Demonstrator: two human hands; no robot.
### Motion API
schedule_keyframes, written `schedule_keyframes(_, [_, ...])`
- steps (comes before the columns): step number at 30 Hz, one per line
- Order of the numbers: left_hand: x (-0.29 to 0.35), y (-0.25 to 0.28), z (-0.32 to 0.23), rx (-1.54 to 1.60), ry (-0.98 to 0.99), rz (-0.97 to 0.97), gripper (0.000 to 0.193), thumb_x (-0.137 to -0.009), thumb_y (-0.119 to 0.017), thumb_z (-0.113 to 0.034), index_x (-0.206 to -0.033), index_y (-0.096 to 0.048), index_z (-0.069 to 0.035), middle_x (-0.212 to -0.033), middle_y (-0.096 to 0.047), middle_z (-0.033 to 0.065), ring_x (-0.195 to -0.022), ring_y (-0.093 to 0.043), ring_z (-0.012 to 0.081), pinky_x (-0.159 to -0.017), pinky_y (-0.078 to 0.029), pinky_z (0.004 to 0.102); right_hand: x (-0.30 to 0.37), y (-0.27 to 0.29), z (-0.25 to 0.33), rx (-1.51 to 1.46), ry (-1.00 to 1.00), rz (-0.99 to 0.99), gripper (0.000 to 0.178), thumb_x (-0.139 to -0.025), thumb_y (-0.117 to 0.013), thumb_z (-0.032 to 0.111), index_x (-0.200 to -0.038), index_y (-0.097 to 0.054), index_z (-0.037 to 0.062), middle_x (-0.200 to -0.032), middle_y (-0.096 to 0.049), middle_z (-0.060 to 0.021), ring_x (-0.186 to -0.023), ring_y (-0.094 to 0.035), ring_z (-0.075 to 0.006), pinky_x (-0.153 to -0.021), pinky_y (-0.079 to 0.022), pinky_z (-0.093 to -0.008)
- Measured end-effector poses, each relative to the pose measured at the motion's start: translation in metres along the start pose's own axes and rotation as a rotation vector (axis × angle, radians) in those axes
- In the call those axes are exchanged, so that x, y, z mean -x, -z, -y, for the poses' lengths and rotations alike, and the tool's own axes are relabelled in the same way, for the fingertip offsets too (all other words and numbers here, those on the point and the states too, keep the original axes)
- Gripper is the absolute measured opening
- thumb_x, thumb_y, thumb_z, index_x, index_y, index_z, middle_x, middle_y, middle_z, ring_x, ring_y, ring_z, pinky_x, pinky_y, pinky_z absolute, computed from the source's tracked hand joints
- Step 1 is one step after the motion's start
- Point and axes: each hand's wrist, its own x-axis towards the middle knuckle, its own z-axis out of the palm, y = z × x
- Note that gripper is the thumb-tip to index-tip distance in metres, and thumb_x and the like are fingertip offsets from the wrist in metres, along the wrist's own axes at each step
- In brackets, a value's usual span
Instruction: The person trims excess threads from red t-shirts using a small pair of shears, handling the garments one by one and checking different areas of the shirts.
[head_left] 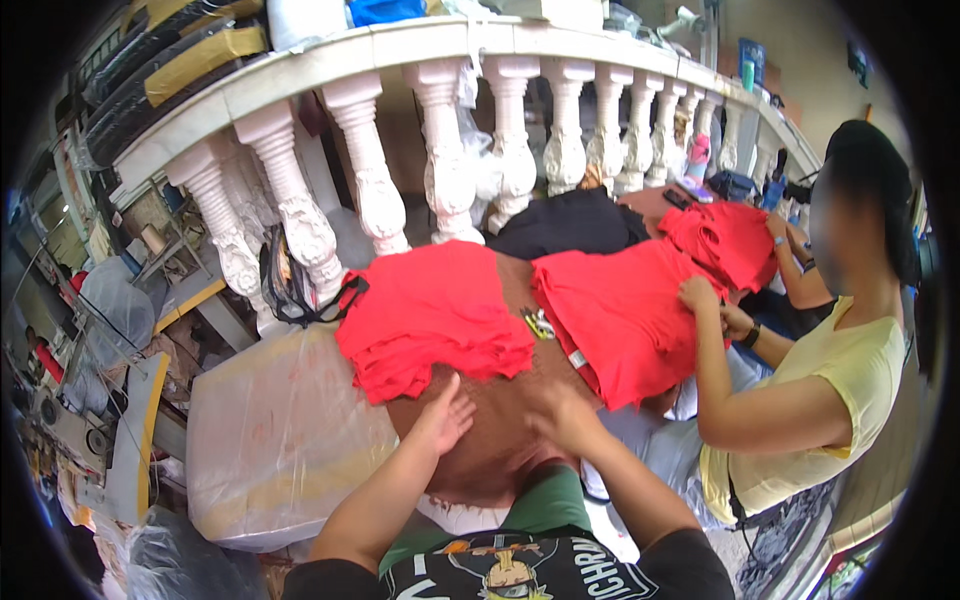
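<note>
My left hand point(447, 417) hovers at the near edge of a stack of folded red garments point(430, 315), its fingers apart and nothing in them. Over the brown tabletop point(490, 430) is my right hand point(563, 418), slightly blurred, with its fingers loosely stretched and no object visible in it. To the right lies a second spread of red garments point(630, 315), showing a small white label at its near corner. Between the two red piles rests a small yellow-green tool point(538, 323), perhaps thread snips.
A person in a yellow shirt point(820, 390) sits at the right, hands at a further red pile point(725, 245). Black cloth point(570, 222) lies behind, against a white balustrade point(440, 150). At the left stands a plastic-wrapped box point(285, 435); sewing machinery point(75, 430) is beyond it.
</note>
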Motion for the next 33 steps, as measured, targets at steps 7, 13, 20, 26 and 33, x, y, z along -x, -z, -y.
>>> schedule_keyframes(7, [-0.061, -0.027, -0.008, 0.225, -0.275, -0.233, 0.115, -0.070, -0.071, -0.068, -0.150, -0.015, -0.006, -0.155, -0.019, 0.0129, -0.144, -0.018, 0.0272, -0.116, -0.013, 0.0430, -0.088, -0.061, -0.039, -0.670, -0.343, -0.082, 0.042, -0.082, -0.070, 0.019, -0.118, -0.057, 0.0005, -0.101, -0.064, -0.0223, -0.092, -0.065, -0.0313, -0.074, -0.053, -0.0394])
schedule_keyframes(13, [-0.097, -0.014, -0.051, 0.293, -0.227, -0.453, 0.096, -0.069, -0.075, -0.063, -0.138, -0.040, -0.006, -0.144, -0.039, 0.0097, -0.128, -0.040, 0.0247, -0.107, -0.031, 0.0383, -0.089, -0.062, 0.042, -0.594, -0.094, -0.063, 0.022, -0.083, -0.067, 0.012, -0.102, -0.064, 0.0012, -0.086, -0.067, -0.0139, -0.075, -0.066, -0.0210, -0.063, -0.052, -0.0338])
schedule_keyframes(20, [-0.127, -0.033, -0.054, 0.325, -0.286, -0.461, 0.083, -0.071, -0.075, -0.060, -0.130, -0.050, -0.009, -0.133, -0.053, 0.0066, -0.123, -0.047, 0.0255, -0.108, -0.034, 0.0445, -0.144, -0.093, -0.064, -0.344, -0.386, -0.504, 0.051, -0.079, -0.075, 0.026, -0.122, -0.059, 0.0040, -0.104, -0.066, -0.0146, -0.093, -0.061, -0.0272, -0.084, -0.047, -0.0382])
schedule_keyframes(26, [-0.090, 0.007, -0.135, 0.398, -0.342, -0.113, 0.048, -0.078, -0.068, -0.024, -0.121, -0.057, -0.006, -0.123, -0.062, 0.0105, -0.114, -0.057, 0.0299, -0.104, -0.040, 0.0482, -0.158, -0.055, -0.036, -1.174, -0.542, 0.006, 0.063, -0.086, -0.065, 0.051, -0.127, -0.055, 0.0040, -0.107, -0.065, -0.0073, -0.086, -0.061, -0.0164, -0.073, -0.047, -0.0297])
schedule_keyframes(33, [0.058, -0.045, -0.211, 0.116, -0.589, -0.026, 0.038, -0.080, -0.067, -0.023, -0.112, -0.061, -0.003, -0.114, -0.066, 0.0110, -0.105, -0.062, 0.0257, -0.099, -0.045, 0.0404, -0.207, -0.051, -0.016, -2.099, -0.618, 0.111, 0.080, -0.085, -0.048, 0.071, -0.123, -0.051, 0.0009, -0.122, -0.059, -0.0152, -0.114, -0.057, -0.0298, -0.099, -0.044, -0.0459])
